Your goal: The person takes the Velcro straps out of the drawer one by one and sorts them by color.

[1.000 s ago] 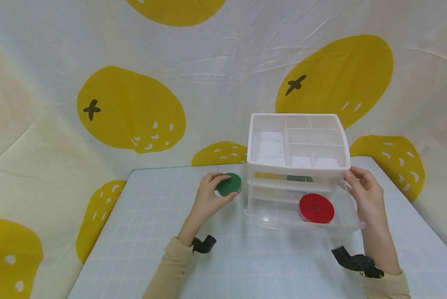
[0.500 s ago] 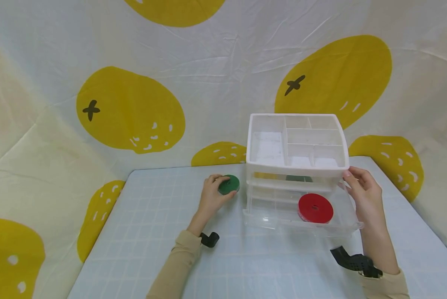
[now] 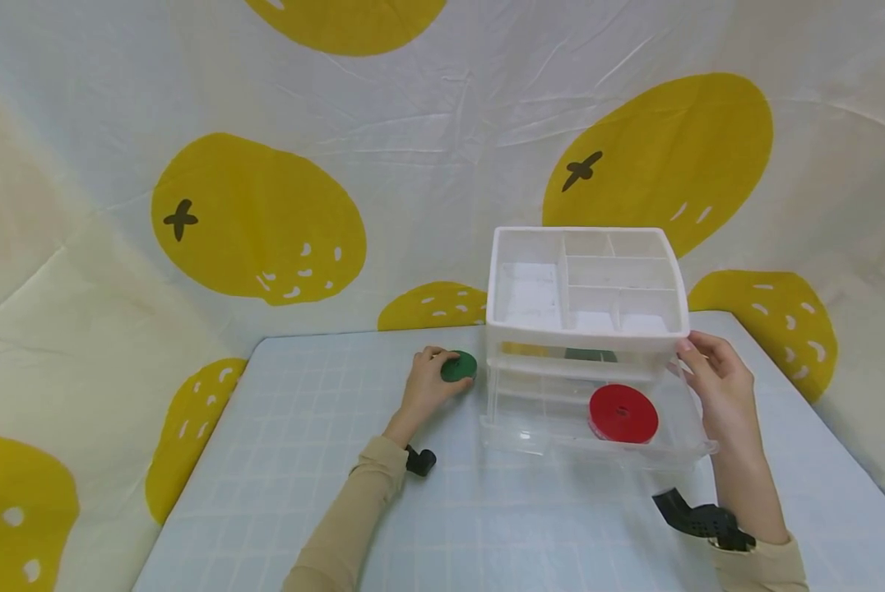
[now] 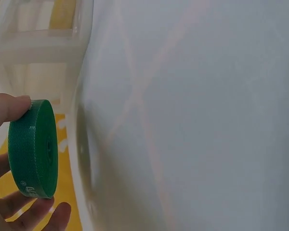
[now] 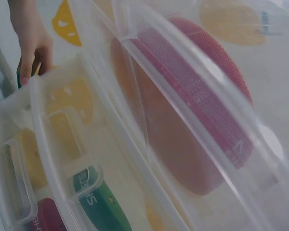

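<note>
My left hand [image 3: 423, 386] pinches a roll of green tape [image 3: 460, 367] between thumb and fingers, low over the table, just left of a white drawer organizer [image 3: 586, 339]. Up close in the left wrist view, the green roll [image 4: 33, 149] has a woven-looking band with white print on its edge. My right hand [image 3: 727, 395] holds the organizer's right front corner, with the thumb at the front. The clear bottom drawer [image 3: 512, 440] is pulled out, and a roll of red tape [image 3: 623, 413] lies in it. The right wrist view shows this red roll [image 5: 197, 96] through clear plastic.
Behind the organizer's upper drawer fronts, the right wrist view shows a green roll [image 5: 103, 204], a red item [image 5: 45, 216] and a yellow item [image 5: 31, 154]. Divided compartments [image 3: 620, 271] form its top. A pale checked cloth [image 3: 324, 403] covers the table, with a fruit-patterned sheet [image 3: 428, 164] behind.
My left hand has shifted slightly forward with the green roll, and its forearm has moved forward and right. The right hand stays at the organizer's corner.
</note>
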Available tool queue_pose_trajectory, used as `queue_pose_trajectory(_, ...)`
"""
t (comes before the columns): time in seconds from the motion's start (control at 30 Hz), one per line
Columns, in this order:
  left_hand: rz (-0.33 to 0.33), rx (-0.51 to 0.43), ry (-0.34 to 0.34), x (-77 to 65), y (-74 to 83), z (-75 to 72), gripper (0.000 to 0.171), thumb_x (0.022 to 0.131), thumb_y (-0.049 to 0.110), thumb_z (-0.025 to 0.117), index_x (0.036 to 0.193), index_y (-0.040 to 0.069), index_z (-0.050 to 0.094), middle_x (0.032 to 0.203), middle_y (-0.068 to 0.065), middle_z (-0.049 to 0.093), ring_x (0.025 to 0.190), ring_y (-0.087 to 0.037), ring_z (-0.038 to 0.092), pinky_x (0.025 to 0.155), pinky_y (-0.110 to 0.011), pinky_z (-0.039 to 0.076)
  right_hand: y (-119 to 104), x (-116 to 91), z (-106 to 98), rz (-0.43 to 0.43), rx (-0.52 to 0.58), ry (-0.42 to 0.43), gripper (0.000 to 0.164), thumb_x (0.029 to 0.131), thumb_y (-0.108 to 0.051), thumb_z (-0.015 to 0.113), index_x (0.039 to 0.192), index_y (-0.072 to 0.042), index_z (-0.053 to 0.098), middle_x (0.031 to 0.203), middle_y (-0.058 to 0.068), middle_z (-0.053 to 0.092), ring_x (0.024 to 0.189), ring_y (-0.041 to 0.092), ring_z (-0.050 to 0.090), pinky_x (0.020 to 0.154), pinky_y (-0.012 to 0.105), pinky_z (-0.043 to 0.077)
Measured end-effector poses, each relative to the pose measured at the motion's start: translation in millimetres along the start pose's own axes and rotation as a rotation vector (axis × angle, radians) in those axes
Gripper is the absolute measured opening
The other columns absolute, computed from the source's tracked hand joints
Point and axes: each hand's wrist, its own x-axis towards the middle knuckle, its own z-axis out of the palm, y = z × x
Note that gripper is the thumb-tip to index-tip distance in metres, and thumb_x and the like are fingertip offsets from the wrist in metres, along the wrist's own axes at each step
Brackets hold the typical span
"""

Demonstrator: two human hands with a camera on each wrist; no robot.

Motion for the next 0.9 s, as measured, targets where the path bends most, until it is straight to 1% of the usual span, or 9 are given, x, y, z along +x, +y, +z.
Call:
queue_pose_trajectory(0.23,0.007,0.055,-0.023,4.7,-4.4,6.4,0.049,0.077,0.037,0.079,0.118,0.014,0.066,0.123,-0.012,0.055,0.112,-0.031,0.049,0.09,-0.046,0.051,1.4,0.7,0.1,-0.013,-0.014,0.005,0.051,0.092,-0.053,0.051,0.138,-0.029,0.045,0.121,-0.025,0.047,0.109,-0.004,0.048,0.106,0.055,0.038)
queue_pose_trajectory(0.4,0.001,0.073,-0.05,5.5,-6.9,10.2,0.049,0.078,0.038,0.078,0.118,0.014,0.066,0.123,-0.012,0.054,0.112,-0.031,0.048,0.09,-0.045,0.051,1.7,0.5,-0.4,-0.003,-0.005,-0.003,0.051,0.092,-0.053,0.051,0.137,-0.03,0.045,0.122,-0.024,0.047,0.109,-0.004,0.047,0.107,0.055,0.037)
queue_pose_trajectory(0.43,-0.001,0.076,-0.053,5.5,-7.2,10.6,0.049,0.078,0.038,0.078,0.118,0.014,0.066,0.123,-0.012,0.054,0.111,-0.031,0.048,0.09,-0.045,0.051,1.3,0.4,-0.4,-0.003,-0.007,-0.003,0.051,0.092,-0.053,0.051,0.137,-0.03,0.045,0.123,-0.024,0.047,0.109,-0.003,0.047,0.107,0.055,0.037)
queue_pose_trajectory(0.53,-0.002,0.095,-0.059,5.8,-7.9,11.3,0.05,0.077,0.037,0.079,0.12,0.014,0.065,0.123,-0.013,0.054,0.111,-0.03,0.049,0.09,-0.045,0.051,0.3,0.4,-0.1,0.006,-0.003,0.003,0.05,0.092,-0.051,0.053,0.137,-0.029,0.046,0.124,-0.022,0.047,0.111,-0.001,0.047,0.106,0.049,0.038)
queue_pose_trajectory(0.63,-0.001,0.121,-0.06,6.7,-7.8,11.3,0.052,0.077,0.035,0.08,0.122,0.013,0.064,0.123,-0.014,0.054,0.11,-0.031,0.051,0.091,-0.044,0.05,0.0,0.0,0.0,0.0,-0.016,0.004,0.05,0.093,-0.051,0.052,0.137,-0.029,0.046,0.125,-0.021,0.048,0.112,0.001,0.048,0.104,0.048,0.04)
queue_pose_trajectory(0.77,-0.008,0.151,-0.064,8.1,-7.2,11.3,0.054,0.076,0.034,0.08,0.123,0.013,0.063,0.123,-0.014,0.054,0.109,-0.032,0.053,0.09,-0.045,0.05,0.1,-0.6,0.3,-0.008,-0.031,0.003,0.051,0.093,-0.051,0.05,0.138,-0.029,0.045,0.126,-0.021,0.047,0.112,0.0,0.048,0.104,0.052,0.04)
queue_pose_trajectory(0.9,-0.011,0.168,-0.07,9.1,-6.8,11.2,0.054,0.076,0.035,0.08,0.122,0.014,0.063,0.122,-0.014,0.055,0.108,-0.031,0.054,0.089,-0.045,0.051,-0.2,-0.6,0.4,-0.003,-0.019,0.003,0.05,0.093,-0.051,0.052,0.138,-0.029,0.045,0.125,-0.022,0.047,0.111,0.0,0.048,0.105,0.051,0.039)
